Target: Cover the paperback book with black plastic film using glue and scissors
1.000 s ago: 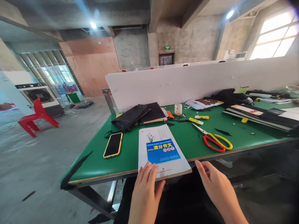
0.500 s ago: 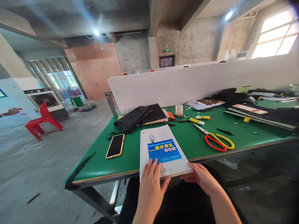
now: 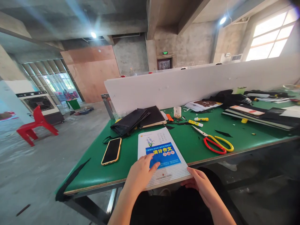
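A closed paperback book (image 3: 168, 172), white with a blue title panel, lies at the front edge of the green table (image 3: 93, 175) and juts out over it. My left hand (image 3: 142, 170) rests over the left part of the cover, fingers apart and reaching onto the blue panel. My right hand (image 3: 199, 181) pinches the near right corner, thumb on top and fingers underneath. To the left of the book lies a phone (image 3: 112, 151) in a yellow-edged case. Scissors (image 3: 214, 140) with red and yellow handles lie to the right, blades spread.
Behind the book are a black pouch (image 3: 128, 121), a black notebook (image 3: 153, 116), a small clear cup (image 3: 177, 112) and glue sticks (image 3: 195, 123). Black folders (image 3: 260, 117) are stacked at right. A white partition (image 3: 187, 86) runs along the back. A red chair (image 3: 37, 126) stands on the floor.
My left hand has slid left and up the cover, from its lower edge to the blue panel. My right hand stays at the corner. The view has shifted slightly.
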A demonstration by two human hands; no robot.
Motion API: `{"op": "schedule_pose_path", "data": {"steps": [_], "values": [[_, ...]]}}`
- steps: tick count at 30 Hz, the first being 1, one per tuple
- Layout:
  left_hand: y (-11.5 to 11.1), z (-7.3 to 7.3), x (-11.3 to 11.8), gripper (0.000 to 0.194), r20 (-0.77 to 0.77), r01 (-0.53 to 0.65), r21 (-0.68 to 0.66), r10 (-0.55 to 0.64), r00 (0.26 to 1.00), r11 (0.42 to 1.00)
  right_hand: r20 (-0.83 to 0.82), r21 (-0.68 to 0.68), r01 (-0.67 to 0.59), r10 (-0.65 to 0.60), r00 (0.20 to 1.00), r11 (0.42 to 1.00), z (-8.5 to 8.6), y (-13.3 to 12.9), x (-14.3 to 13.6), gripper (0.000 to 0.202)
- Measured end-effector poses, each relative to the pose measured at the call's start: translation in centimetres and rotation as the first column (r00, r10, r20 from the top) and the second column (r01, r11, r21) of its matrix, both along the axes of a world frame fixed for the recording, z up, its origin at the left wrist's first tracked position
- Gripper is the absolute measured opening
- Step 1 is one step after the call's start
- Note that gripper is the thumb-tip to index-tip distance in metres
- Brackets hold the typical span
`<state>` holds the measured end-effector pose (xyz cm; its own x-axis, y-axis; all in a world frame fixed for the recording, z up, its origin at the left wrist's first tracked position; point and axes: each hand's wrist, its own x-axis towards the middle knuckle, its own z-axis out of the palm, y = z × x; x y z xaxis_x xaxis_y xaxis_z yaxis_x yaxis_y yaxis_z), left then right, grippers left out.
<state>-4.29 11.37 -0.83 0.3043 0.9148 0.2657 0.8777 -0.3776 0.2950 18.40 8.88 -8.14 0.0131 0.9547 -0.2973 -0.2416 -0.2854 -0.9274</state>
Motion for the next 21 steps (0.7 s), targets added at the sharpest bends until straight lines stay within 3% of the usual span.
{"op": "schedule_pose_path", "data": {"steps": [3, 6, 8, 10, 12, 13, 14, 15, 17, 19, 21], "values": [[-1.1, 0.0, 0.0, 0.036, 0.089, 0.034, 0.017, -0.036, 0.995, 0.999, 0.172, 0.053, -0.048, 0.038, 0.984, 0.997, -0.7, -0.4, 1.1, 0.059], [-3.1, -1.5, -1.3, 0.029, 0.267, 0.033, 0.133, -0.068, 0.961, 0.991, 0.356, 0.076, -0.044, 0.014, 0.934, 0.996, -2.1, -1.0, 3.7, 0.059], [-3.0, -2.8, -4.0, 0.028, 0.349, -0.101, 0.26, 0.004, 0.937, 0.96, 0.429, 0.077, 0.054, -0.082, 0.899, 0.996, -2.9, -1.4, 5.9, 0.06], [-1.3, -3.9, -7.8, 0.032, 0.404, -0.341, 0.304, 0.204, 0.892, 0.889, 0.486, 0.13, 0.198, -0.236, 0.841, 0.972, -2.7, -1.8, 7.5, 0.061], [1.5, -4.6, -11.9, 0.051, 0.36, -0.542, 0.277, 0.437, 0.824, 0.793, 0.535, 0.254, 0.337, -0.422, 0.732, 0.906, -1.3, -2.4, 7.7, 0.055], [3.0, -4.8, -13.6, 0.064, 0.28, -0.583, 0.234, 0.521, 0.807, 0.778, 0.547, 0.326, 0.389, -0.508, 0.665, 0.862, -0.1, -2.8, 7.2, 0.05], [4.4, -5.0, -14.9, 0.076, 0.172, -0.608, 0.175, 0.584, 0.793, 0.775, 0.522, 0.381, 0.409, -0.558, 0.645, 0.829, 1.4, -3.2, 6.2, 0.044], [5.7, -5.1, -15.9, 0.082, 0.082, -0.623, 0.134, 0.618, 0.782, 0.771, 0.432, 0.446, 0.407, -0.59, 0.682, 0.797, 3.1, -3.5, 4.9, 0.039], [7.4, -5.1, -16.6, 0.09, 0.019, -0.654, 0.083, 0.655, 0.756, 0.752, 0.282, 0.545, 0.251, -0.457, 0.843, 0.8, 6.8, -3.6, 1.1, 0.032], [8.3, -5.0, -16.4, 0.092, 0.051, -0.688, 0.053, 0.686, 0.726, 0.724, 0.237, 0.577, -0.071, -0.084, 0.968, 0.813, 10.3, -2.5, -3.4, 0.028], [8.6, -4.9, -16.1, 0.093, 0.105, -0.722, 0.02, 0.717, 0.69, 0.692, 0.166, 0.554, -0.302, 0.253, 0.953, 0.776, 12.8, 0.1, -8.1, 0.022]]}}
